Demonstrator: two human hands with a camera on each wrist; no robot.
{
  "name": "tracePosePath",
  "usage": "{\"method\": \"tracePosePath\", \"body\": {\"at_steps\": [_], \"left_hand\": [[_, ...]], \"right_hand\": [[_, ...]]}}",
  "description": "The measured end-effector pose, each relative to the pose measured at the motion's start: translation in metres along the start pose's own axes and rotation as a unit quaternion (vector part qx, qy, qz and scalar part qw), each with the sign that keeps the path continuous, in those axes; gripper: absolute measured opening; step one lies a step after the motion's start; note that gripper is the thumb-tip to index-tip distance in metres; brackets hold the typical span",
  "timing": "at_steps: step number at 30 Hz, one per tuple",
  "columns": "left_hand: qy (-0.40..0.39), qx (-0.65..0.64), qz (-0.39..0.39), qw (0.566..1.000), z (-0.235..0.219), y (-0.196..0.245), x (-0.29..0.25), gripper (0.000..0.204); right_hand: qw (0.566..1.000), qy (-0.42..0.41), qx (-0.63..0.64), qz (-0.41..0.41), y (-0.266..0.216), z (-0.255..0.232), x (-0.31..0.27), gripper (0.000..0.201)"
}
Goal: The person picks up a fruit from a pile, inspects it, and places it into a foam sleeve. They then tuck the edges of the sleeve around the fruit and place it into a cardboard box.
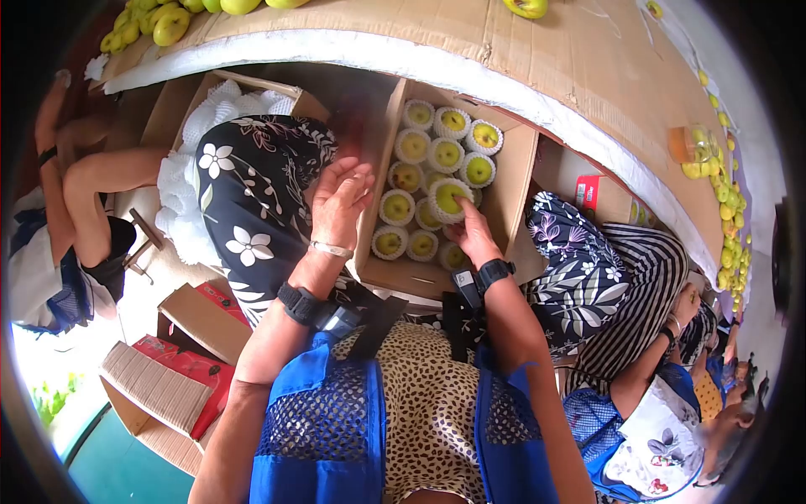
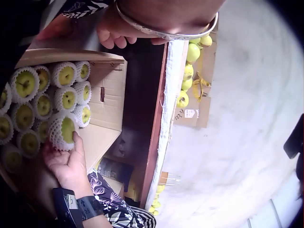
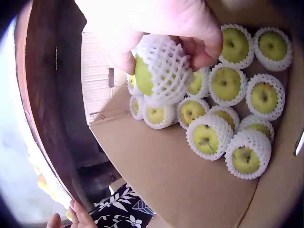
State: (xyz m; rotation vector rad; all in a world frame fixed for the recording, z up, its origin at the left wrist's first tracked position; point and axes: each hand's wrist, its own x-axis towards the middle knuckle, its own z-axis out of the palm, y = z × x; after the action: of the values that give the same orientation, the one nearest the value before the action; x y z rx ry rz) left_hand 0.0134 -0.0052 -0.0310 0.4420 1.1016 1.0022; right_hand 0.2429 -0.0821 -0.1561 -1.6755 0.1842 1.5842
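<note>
foam-netted apple (image 1: 447, 200), head view: up over the cardboard box (image 1: 515, 176), above rows of other netted apples (image 1: 405, 177). r hand (image 1: 477, 235) has it, thumb on the green skin. l hand (image 1: 340, 202) is just beside the box's left side, fingers loosely bent, nothing seen in it. floral cloth (image 1: 248, 168) covers the legs either side.

l wrist view: apple tilted, r hand's thumb on it, other netted apples behind. l hand up top w/ bracelet (image 2: 166, 35), fingers relaxed, drooping. loose green apples (image 2: 192, 53) off to the right.

r wrist view: apple pinched btwn r thumb & bent fingertips, grip only apple-wide. l hand partly in, bottom l corner.
</note>
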Motion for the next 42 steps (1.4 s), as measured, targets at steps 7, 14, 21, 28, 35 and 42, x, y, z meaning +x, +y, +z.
{"method": "tracePosePath", "body": {"at_steps": [7,14,21,28,35,42], "left_hand": [[-0.020,-0.026,-0.022,0.999,0.000,0.006,-0.002,0.022],[-0.039,-0.004,-0.033,0.999,0.007,0.017,-0.007,0.020],[-0.058,0.028,-0.027,0.998,0.010,0.020,-0.006,0.018],[-0.073,0.030,-0.025,0.997,0.012,0.022,-0.006,0.017],[-0.087,0.038,-0.041,0.995,0.015,0.021,-0.010,0.018],[-0.093,0.049,-0.047,0.993,0.017,0.019,-0.008,0.017]], "right_hand": [[0.992,-0.029,-0.091,0.079,-0.003,0.050,0.026,0.042],[0.992,-0.109,-0.057,0.030,-0.009,0.077,0.035,0.036],[0.913,-0.141,-0.300,-0.237,0.005,0.064,0.077,0.028],[0.925,-0.154,-0.282,-0.203,-0.003,0.061,0.040,0.035],[0.912,-0.158,-0.334,-0.178,0.001,0.065,0.060,0.035],[0.815,-0.121,-0.420,-0.381,0.009,0.060,0.083,0.032]]}}
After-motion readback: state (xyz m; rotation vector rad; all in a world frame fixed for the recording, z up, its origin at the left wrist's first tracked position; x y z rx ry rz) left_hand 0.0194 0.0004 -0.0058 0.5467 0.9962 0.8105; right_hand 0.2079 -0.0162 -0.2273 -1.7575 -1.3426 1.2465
